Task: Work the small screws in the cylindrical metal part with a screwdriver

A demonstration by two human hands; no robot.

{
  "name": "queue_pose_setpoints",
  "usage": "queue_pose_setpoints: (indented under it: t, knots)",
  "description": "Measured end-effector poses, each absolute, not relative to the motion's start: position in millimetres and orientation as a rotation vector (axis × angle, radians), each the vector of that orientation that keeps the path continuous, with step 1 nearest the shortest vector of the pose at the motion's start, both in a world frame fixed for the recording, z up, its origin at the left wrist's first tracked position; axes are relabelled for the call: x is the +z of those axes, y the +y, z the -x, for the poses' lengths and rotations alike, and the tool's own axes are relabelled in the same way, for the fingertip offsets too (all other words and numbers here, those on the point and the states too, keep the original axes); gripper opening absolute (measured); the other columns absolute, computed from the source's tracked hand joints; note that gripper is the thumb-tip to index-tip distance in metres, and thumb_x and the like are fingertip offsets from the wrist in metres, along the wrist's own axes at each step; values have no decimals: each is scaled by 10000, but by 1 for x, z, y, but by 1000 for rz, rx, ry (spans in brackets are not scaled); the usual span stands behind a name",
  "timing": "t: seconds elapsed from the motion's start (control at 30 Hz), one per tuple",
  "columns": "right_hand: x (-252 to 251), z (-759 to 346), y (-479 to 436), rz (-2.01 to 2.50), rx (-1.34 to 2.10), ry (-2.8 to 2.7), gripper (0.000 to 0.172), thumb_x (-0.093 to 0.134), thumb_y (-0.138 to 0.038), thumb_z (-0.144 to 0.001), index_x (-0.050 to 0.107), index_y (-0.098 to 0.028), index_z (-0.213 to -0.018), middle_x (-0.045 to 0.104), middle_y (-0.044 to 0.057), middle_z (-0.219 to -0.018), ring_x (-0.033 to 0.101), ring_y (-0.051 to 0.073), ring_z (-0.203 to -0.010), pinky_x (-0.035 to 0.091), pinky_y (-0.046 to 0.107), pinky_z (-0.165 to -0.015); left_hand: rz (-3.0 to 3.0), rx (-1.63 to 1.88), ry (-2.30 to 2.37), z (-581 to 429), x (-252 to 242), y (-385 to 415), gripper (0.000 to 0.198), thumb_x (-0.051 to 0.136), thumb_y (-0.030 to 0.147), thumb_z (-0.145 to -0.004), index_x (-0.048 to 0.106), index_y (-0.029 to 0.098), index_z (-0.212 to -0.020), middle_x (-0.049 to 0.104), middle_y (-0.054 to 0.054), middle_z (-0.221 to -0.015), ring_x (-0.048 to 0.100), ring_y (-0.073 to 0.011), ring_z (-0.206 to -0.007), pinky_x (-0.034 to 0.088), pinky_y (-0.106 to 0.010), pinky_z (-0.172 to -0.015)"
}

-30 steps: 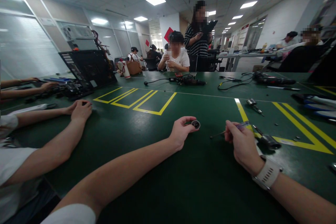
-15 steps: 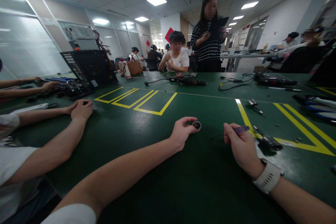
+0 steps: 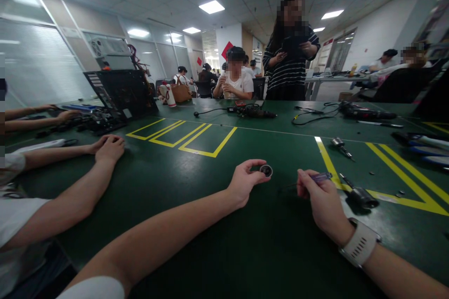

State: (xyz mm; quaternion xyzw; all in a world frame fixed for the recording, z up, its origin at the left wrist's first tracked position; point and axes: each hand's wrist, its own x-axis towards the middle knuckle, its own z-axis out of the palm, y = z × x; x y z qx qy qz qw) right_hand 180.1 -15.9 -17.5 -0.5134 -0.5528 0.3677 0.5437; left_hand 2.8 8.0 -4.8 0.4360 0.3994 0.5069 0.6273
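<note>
One small round black-and-silver ring part (image 3: 266, 170) is pinched by the left hand (image 3: 243, 183) on the green table mat (image 3: 196, 196). Just right of the part, the right hand (image 3: 322, 201) pinches one thin purple-handled screwdriver (image 3: 315, 178).

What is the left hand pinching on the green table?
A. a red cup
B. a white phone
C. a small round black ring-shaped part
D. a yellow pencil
C. The left hand pinches a small round black part between thumb and finger, just above the green table, while the right hand holds a thin tool with a purple handle.
</note>
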Motion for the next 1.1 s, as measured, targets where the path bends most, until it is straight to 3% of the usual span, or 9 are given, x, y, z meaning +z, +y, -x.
queue_pose_setpoints:
  t: [0.67, 1.1]
  knots:
    - [-10, -175, -22, 1180, 850, -1458, 376, 490, -468, -819, 493, -200, -555, 461, -28, -476, 441, 131, -468, 339, 262, -471, -967, 1047, 869, -19, -1, -9, 329, 603, -22, -719, 594, 123, -1013, 659, -73, -921, 653, -162, -850, 495, -400, -920]
    - [-3, -173, -28, 1170, 762, -1560, 388, 480, -447, -816, 484, -206, -512, 451, -23, -460, 449, 135, -458, 352, 262, -462, -1026, 968, 832, -16, -9, -7, 322, 611, 0, -730, 609, 146, -1018, 650, -81, -983, 652, -169, -870, 496, -402, -905]
